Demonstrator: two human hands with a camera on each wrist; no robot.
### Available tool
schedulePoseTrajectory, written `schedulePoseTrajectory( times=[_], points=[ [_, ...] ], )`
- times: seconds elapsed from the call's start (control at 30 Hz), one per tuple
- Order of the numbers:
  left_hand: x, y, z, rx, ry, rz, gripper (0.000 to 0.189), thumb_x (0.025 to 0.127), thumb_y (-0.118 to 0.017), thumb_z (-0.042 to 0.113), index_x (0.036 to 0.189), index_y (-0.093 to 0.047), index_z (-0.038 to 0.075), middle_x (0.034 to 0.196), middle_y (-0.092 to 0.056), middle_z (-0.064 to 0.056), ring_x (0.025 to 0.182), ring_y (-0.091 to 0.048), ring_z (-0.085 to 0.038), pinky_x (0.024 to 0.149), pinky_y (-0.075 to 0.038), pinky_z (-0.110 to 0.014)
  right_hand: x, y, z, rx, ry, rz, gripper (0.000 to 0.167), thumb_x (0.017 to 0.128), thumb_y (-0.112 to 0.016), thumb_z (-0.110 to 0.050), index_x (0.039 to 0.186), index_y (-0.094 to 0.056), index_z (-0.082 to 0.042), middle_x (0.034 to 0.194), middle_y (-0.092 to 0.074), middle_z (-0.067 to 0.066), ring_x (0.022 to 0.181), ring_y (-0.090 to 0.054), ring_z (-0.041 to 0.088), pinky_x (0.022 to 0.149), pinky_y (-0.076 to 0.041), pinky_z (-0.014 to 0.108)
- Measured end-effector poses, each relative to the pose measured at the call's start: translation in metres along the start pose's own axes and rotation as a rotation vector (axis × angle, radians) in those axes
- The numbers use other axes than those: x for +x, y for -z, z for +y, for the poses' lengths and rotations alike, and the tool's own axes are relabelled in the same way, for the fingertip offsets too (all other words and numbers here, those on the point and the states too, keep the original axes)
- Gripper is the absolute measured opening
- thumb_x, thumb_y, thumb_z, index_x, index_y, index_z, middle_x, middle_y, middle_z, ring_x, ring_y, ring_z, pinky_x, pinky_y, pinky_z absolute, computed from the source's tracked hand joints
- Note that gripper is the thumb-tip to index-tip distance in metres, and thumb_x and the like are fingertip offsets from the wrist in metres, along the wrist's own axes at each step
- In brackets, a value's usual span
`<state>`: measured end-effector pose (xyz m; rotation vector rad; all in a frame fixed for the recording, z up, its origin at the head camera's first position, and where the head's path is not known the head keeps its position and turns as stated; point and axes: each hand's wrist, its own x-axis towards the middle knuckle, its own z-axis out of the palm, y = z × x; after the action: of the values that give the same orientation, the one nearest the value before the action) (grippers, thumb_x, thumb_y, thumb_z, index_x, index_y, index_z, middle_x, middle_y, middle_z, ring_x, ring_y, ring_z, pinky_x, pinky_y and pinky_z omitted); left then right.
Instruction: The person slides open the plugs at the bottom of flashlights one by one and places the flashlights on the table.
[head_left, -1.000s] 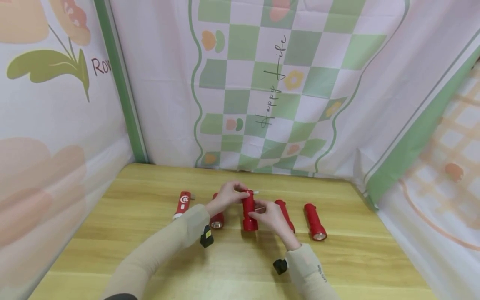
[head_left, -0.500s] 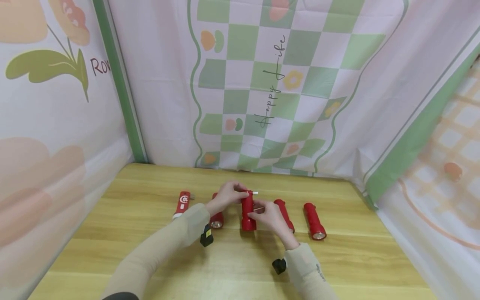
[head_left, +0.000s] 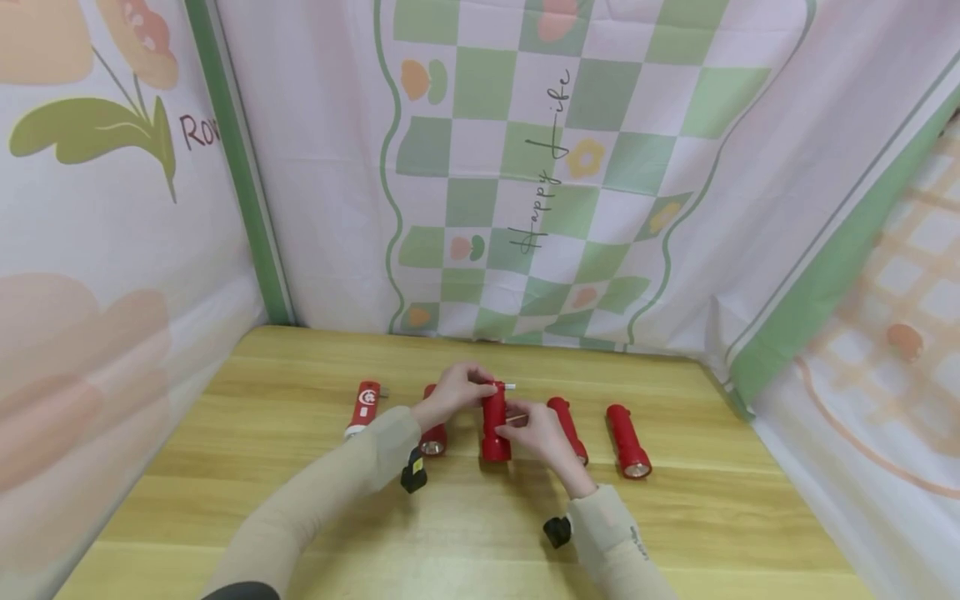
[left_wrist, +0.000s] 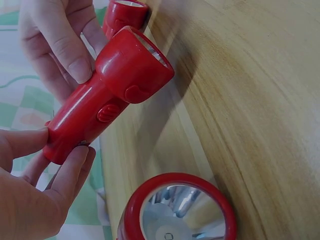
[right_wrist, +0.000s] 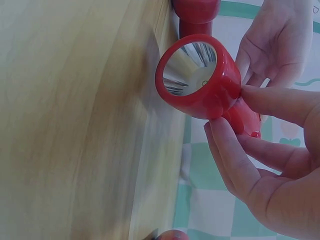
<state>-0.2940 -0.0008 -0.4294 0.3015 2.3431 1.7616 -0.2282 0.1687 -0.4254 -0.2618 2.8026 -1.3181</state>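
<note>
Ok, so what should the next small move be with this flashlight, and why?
Probably try folding in the silver prong with the left hand: it juts from the tail of the held flashlight, where that hand pinches, while the right hand steadies the wide lamp end.

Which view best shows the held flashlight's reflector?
Right wrist: the reflector faces that camera, its round opening unobstructed. Left wrist catches just a thin slice, side-on. Head shows the flashlight's red body, but I can't make out the reflector there.
</note>
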Motion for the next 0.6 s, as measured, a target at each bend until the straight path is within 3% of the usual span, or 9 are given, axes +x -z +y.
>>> schedulePoseTrajectory(
  times=[0.6],
  points=[
    [0.0024,-0.0006,-0.0021,0.028,0.004,0.008,0.020,0.089,-0.070,0.007,0.107,-0.068,-0.001,0.109,-0.070,-0.019,0.088,-0.069,-0.021,0.075,-0.062,-0.030,0.0006,-0.0043,0.0027,0.019,-0.037,0.000,0.041,0.085,-0.074,-0.004,0.125,-0.064,0.001,0.111,-0.072,0.019,0.097,-0.072,0.032,0.082,-0.062,0.042]
  ],
)
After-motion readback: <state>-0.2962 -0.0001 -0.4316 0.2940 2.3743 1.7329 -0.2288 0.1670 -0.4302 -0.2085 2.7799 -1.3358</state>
